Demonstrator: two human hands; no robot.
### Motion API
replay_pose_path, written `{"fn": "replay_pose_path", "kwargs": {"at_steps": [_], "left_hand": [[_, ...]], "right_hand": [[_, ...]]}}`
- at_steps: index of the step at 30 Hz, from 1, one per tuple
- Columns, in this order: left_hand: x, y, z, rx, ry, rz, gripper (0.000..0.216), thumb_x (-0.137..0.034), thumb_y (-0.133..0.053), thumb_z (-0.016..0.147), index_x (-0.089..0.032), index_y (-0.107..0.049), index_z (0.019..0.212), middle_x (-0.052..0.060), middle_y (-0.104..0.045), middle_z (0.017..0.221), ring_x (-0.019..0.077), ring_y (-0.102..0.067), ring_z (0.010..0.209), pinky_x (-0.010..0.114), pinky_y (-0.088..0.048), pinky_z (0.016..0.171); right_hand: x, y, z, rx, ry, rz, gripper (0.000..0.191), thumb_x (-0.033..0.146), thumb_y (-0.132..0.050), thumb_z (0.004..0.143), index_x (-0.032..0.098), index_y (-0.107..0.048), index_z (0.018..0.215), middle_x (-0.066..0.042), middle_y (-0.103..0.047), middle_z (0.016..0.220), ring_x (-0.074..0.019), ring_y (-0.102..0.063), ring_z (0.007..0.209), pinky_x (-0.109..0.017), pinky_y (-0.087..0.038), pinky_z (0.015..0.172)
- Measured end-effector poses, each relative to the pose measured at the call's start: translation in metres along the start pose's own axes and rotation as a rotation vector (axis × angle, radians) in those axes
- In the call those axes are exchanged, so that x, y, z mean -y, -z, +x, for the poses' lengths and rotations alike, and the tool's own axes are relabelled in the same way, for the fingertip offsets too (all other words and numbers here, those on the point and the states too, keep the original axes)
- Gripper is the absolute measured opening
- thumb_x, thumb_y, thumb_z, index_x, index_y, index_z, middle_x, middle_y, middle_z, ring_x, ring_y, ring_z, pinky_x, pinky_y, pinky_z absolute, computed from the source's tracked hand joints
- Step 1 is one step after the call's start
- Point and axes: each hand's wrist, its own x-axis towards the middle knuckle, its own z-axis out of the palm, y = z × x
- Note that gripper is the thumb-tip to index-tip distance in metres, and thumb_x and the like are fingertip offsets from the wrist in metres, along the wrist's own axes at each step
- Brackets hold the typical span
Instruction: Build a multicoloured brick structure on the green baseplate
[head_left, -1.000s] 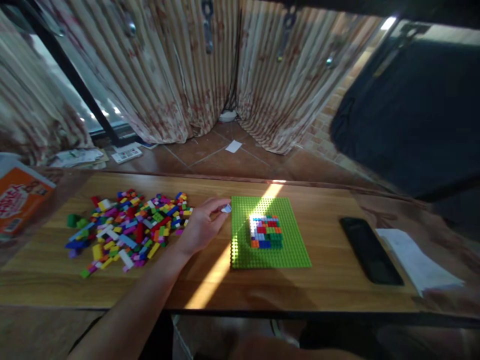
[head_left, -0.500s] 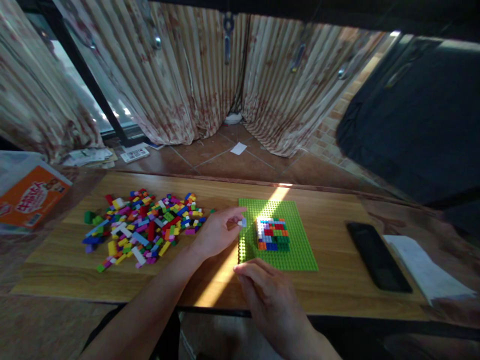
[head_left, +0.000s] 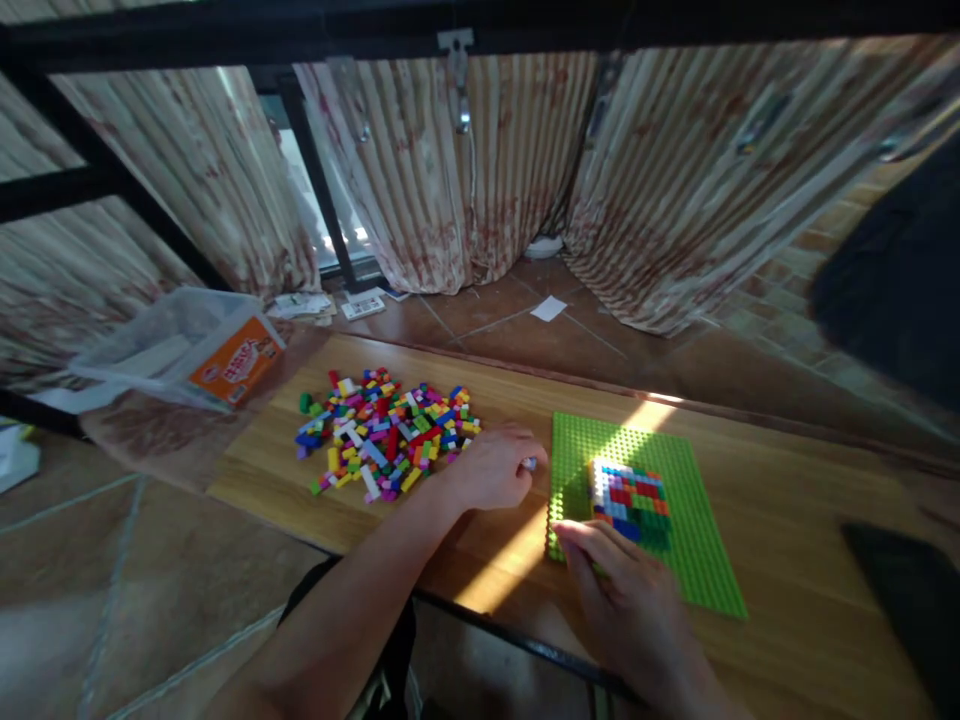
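Note:
My left hand (head_left: 495, 468) rests on the wooden table (head_left: 787, 500) just left of the green baseplate (head_left: 690, 560), its fingers curled round a small white brick (head_left: 529, 463). A low block of red, white, green, orange and blue bricks (head_left: 628, 497) stands on the baseplate. My right hand (head_left: 626, 595) lies at the baseplate's near left corner, fingers stretched out and touching its edge, holding nothing. A pile of loose coloured bricks (head_left: 382, 430) lies left of my left hand.
A clear plastic box with an orange label (head_left: 195, 350) sits at the table's far left end. A dark phone (head_left: 911, 600) lies at the right. Striped curtains (head_left: 480, 170) hang behind, over a tiled floor (head_left: 525, 320) with scattered papers.
The view has swung left and down. My right hand came up from below the table to the baseplate's near corner. My left hand drew its fingers in round the white brick.

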Motion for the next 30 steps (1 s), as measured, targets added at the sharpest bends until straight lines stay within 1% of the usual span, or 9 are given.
{"fn": "replay_pose_path", "kwargs": {"at_steps": [3, 8, 10, 13, 15, 17, 22, 26, 30], "left_hand": [[0.003, 0.008, -0.004, 0.034, 0.022, 0.089, 0.025, -0.008, -0.052, 0.070, -0.017, -0.070, 0.085, 0.005, -0.071, 0.086, 0.0197, -0.061, 0.085, 0.035, -0.046, 0.089], [0.015, 0.026, -0.009, -0.017, 0.073, 0.102, 0.023, -0.010, -0.054, 0.070, -0.017, -0.071, 0.084, 0.004, -0.072, 0.084, 0.0182, -0.062, 0.082, 0.033, -0.046, 0.090], [0.026, 0.042, -0.016, -0.072, 0.145, 0.103, 0.027, -0.008, -0.054, 0.069, -0.017, -0.072, 0.087, 0.005, -0.073, 0.087, 0.0185, -0.063, 0.085, 0.032, -0.047, 0.089], [0.047, 0.073, -0.035, -0.180, 0.329, 0.070, 0.031, -0.006, -0.053, 0.068, -0.017, -0.073, 0.090, 0.003, -0.073, 0.093, 0.0175, -0.064, 0.088, 0.029, -0.049, 0.086], [0.060, 0.090, -0.049, -0.173, 0.418, 0.048, 0.040, -0.003, -0.050, 0.064, -0.018, -0.074, 0.092, 0.002, -0.074, 0.092, 0.0165, -0.065, 0.087, 0.027, -0.049, 0.084], [0.070, 0.099, -0.060, -0.148, 0.467, 0.075, 0.045, -0.001, -0.049, 0.061, -0.018, -0.075, 0.093, 0.002, -0.073, 0.091, 0.0168, -0.065, 0.087, 0.028, -0.049, 0.083], [0.078, 0.097, -0.065, -0.031, 0.375, 0.127, 0.044, -0.002, -0.052, 0.059, -0.021, -0.078, 0.090, 0.004, -0.071, 0.093, 0.0180, -0.064, 0.087, 0.029, -0.049, 0.086], [0.077, 0.094, -0.062, -0.024, 0.361, 0.174, 0.035, -0.006, -0.056, 0.063, -0.020, -0.077, 0.086, 0.005, -0.069, 0.091, 0.0190, -0.063, 0.088, 0.030, -0.049, 0.086], [0.081, 0.102, -0.067, -0.017, 0.386, 0.160, 0.022, -0.014, -0.060, 0.068, -0.019, -0.074, 0.084, 0.004, -0.068, 0.094, 0.0195, -0.062, 0.088, 0.032, -0.048, 0.086]], "right_hand": [[-0.003, -0.003, -0.001, 0.006, 0.073, -0.014, 0.017, 0.017, -0.048, 0.095, 0.019, -0.065, 0.097, -0.002, -0.070, 0.079, -0.0104, -0.067, 0.068, -0.017, -0.051, 0.061], [-0.007, -0.001, 0.001, -0.017, 0.118, -0.034, 0.017, 0.020, -0.047, 0.096, 0.020, -0.064, 0.097, -0.001, -0.071, 0.079, -0.0097, -0.068, 0.067, -0.016, -0.052, 0.061], [-0.008, 0.000, 0.002, -0.024, 0.125, -0.038, 0.017, 0.020, -0.047, 0.096, 0.019, -0.065, 0.096, -0.001, -0.071, 0.079, -0.0098, -0.069, 0.067, -0.016, -0.052, 0.061], [-0.008, 0.000, 0.001, -0.024, 0.123, -0.037, 0.017, 0.020, -0.048, 0.095, 0.019, -0.065, 0.095, -0.001, -0.071, 0.079, -0.0098, -0.069, 0.067, -0.015, -0.052, 0.061], [-0.008, -0.001, 0.000, -0.021, 0.122, -0.032, 0.017, 0.020, -0.048, 0.095, 0.019, -0.065, 0.096, -0.001, -0.072, 0.079, -0.0099, -0.069, 0.068, -0.016, -0.052, 0.061], [-0.008, -0.003, -0.001, -0.018, 0.122, -0.030, 0.016, 0.020, -0.048, 0.095, 0.020, -0.065, 0.097, -0.001, -0.072, 0.080, -0.0100, -0.070, 0.069, -0.016, -0.053, 0.062], [-0.011, -0.006, -0.003, 0.012, 0.116, -0.023, 0.015, 0.021, -0.049, 0.094, 0.021, -0.064, 0.098, -0.002, -0.073, 0.082, -0.0119, -0.070, 0.070, -0.018, -0.054, 0.060], [-0.011, -0.006, -0.004, 0.049, 0.074, -0.007, 0.017, 0.020, -0.049, 0.095, 0.021, -0.064, 0.099, -0.003, -0.073, 0.083, -0.0128, -0.070, 0.070, -0.020, -0.054, 0.060], [-0.005, -0.007, -0.005, 0.072, -0.001, 0.027, 0.019, 0.018, -0.046, 0.095, 0.020, -0.065, 0.099, -0.005, -0.072, 0.084, -0.0130, -0.068, 0.073, -0.022, -0.053, 0.063]]}}
